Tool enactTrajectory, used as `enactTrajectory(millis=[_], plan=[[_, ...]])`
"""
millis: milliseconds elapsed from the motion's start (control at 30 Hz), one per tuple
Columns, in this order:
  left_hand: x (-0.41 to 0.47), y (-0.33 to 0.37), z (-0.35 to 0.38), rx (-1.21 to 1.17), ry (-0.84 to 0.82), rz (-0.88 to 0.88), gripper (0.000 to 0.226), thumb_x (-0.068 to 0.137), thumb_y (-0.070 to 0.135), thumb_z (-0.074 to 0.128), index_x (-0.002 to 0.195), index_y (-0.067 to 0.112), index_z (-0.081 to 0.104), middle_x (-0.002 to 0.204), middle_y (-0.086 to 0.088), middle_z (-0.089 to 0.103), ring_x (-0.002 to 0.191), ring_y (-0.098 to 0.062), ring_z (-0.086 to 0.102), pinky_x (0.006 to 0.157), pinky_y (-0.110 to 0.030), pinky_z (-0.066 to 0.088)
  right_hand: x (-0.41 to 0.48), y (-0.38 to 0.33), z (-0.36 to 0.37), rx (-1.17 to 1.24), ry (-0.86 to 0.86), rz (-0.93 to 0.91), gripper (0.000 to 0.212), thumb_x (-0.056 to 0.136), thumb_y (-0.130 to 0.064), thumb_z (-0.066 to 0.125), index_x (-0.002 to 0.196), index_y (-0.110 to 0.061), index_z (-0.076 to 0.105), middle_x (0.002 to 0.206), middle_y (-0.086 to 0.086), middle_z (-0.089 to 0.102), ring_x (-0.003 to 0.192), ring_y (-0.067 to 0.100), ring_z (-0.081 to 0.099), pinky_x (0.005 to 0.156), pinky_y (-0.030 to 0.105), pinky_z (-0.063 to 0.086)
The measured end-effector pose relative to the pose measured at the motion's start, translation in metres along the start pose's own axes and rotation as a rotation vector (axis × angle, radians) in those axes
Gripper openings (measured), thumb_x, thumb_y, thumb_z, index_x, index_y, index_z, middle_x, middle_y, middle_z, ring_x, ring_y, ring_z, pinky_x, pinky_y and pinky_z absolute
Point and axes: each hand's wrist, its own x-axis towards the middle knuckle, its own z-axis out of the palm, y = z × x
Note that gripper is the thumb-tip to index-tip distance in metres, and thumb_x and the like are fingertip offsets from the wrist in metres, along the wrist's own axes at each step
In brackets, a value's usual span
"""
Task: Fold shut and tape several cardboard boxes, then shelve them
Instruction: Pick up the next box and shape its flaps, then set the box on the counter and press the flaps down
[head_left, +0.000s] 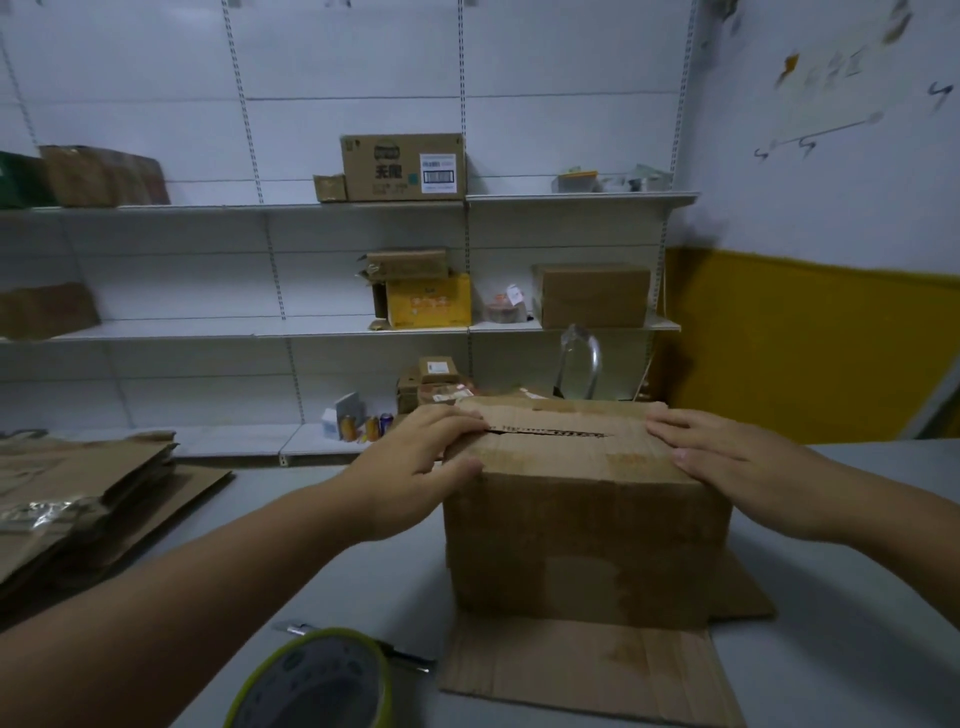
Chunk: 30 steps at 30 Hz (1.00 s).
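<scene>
Tape roll (311, 686) is sitting at the table's (857, 649) near edge. Beyond it, the cardboard box (587, 530) is standing mid-table on a flat cardboard sheet (587, 670). The left hand (415, 457) and right hand (727, 452) are pressing its top flaps (561, 447) down, fingers straight and slightly apart.

Box (587, 519) on table (857, 649), tape roll (311, 680) front-left.
</scene>
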Motion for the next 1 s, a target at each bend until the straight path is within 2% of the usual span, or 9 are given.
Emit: enactTrajectory(millis=[233, 300, 367, 433, 533, 667, 733, 867, 1000], plan=[[-0.010, 0.023, 0.000, -0.138, 0.040, -0.074, 0.040, 0.096, 0.036, 0.047, 0.135, 0.028, 0.049, 0.142, 0.006, 0.046, 0.129, -0.011, 0.041, 0.105, -0.033, 0.038, 0.008, -0.015, 0.003, -0.087, 0.159, 0.096, 0.036, 0.098, -0.031, 0.039, 0.131, -0.023, 0.054, 0.140, -0.006, 0.046, 0.118, 0.016, 0.046, 0.085, 0.028, 0.038], [-0.019, 0.020, -0.005, -0.232, 0.017, -0.136, 0.044, 0.095, 0.042, 0.047, 0.138, 0.033, 0.044, 0.144, 0.008, 0.042, 0.128, -0.012, 0.041, 0.103, -0.032, 0.038, 0.015, -0.025, 0.001, -0.233, 0.195, 0.125, 0.035, 0.095, -0.030, 0.045, 0.128, -0.022, 0.055, 0.139, 0.001, 0.047, 0.118, 0.023, 0.048, 0.092, 0.036, 0.043], [-0.037, 0.012, -0.015, -0.316, 0.062, -0.180, 0.040, 0.096, 0.037, 0.048, 0.136, 0.031, 0.047, 0.129, 0.013, 0.049, 0.114, -0.004, 0.048, 0.090, -0.015, 0.042, 0.013, -0.046, 0.004, -0.325, 0.373, -0.006, 0.036, 0.088, -0.030, 0.055, 0.122, -0.021, 0.059, 0.136, 0.004, 0.049, 0.119, 0.024, 0.047, 0.097, 0.044, 0.042], [-0.061, -0.003, -0.030, -0.396, 0.153, -0.247, 0.032, 0.095, 0.028, 0.051, 0.128, 0.028, 0.054, 0.115, 0.015, 0.057, 0.100, 0.005, 0.054, 0.079, -0.007, 0.044, -0.006, -0.087, 0.017, -0.157, 0.447, -0.269, 0.028, 0.085, -0.032, 0.057, 0.112, -0.026, 0.062, 0.116, -0.008, 0.057, 0.104, 0.011, 0.053, 0.084, 0.031, 0.043], [-0.107, -0.037, -0.047, -0.356, 0.208, -0.412, 0.021, 0.092, 0.021, 0.059, 0.112, 0.025, 0.063, 0.110, 0.002, 0.068, 0.096, -0.007, 0.062, 0.085, -0.025, 0.049, -0.034, -0.145, 0.062, 0.054, 0.219, -0.452, 0.023, 0.088, -0.043, 0.051, 0.107, -0.036, 0.062, 0.093, -0.025, 0.056, 0.083, -0.004, 0.054, 0.068, 0.017, 0.044], [-0.172, -0.069, -0.049, -0.190, 0.045, -0.594, 0.016, 0.088, 0.016, 0.064, 0.098, 0.029, 0.066, 0.099, 0.004, 0.071, 0.091, -0.009, 0.064, 0.086, -0.027, 0.049, -0.015, -0.180, 0.123, -0.120, -0.131, -0.165, 0.050, 0.087, -0.064, 0.040, 0.118, -0.028, 0.055, 0.101, -0.008, 0.065, 0.083, 0.010, 0.061, 0.075, 0.032, 0.053], [-0.198, -0.075, -0.046, -0.147, -0.033, -0.641, 0.017, 0.088, 0.021, 0.065, 0.098, 0.034, 0.065, 0.099, 0.011, 0.069, 0.091, -0.003, 0.063, 0.092, -0.028, 0.049, -0.001, -0.187, 0.139, -0.169, -0.243, -0.086, 0.052, 0.086, -0.064, 0.043, 0.108, -0.020, 0.058, 0.096, 0.001, 0.064, 0.087, 0.019, 0.062, 0.069, 0.030, 0.051], [-0.227, -0.070, -0.042, -0.140, -0.105, -0.635, 0.020, 0.093, 0.027, 0.057, 0.110, 0.036, 0.065, 0.099, 0.025, 0.064, 0.086, 0.009, 0.058, 0.082, -0.014, 0.041, 0.010, -0.195, 0.156, -0.117, -0.266, -0.124, 0.010, 0.087, -0.029, 0.050, 0.086, -0.019, 0.051, 0.082, 0.002, 0.055, 0.075, 0.018, 0.055, 0.051, 0.028, 0.036], [-0.237, -0.070, -0.039, -0.146, -0.109, -0.603, 0.021, 0.095, 0.023, 0.053, 0.105, 0.039, 0.064, 0.101, 0.024, 0.063, 0.093, 0.009, 0.056, 0.087, -0.015, 0.040, 0.001, -0.205, 0.141, 0.133, -0.103, -0.228, 0.010, 0.088, -0.021, 0.053, 0.091, -0.023, 0.043, 0.083, -0.002, 0.055, 0.073, 0.015, 0.053, 0.058, 0.033, 0.043]])
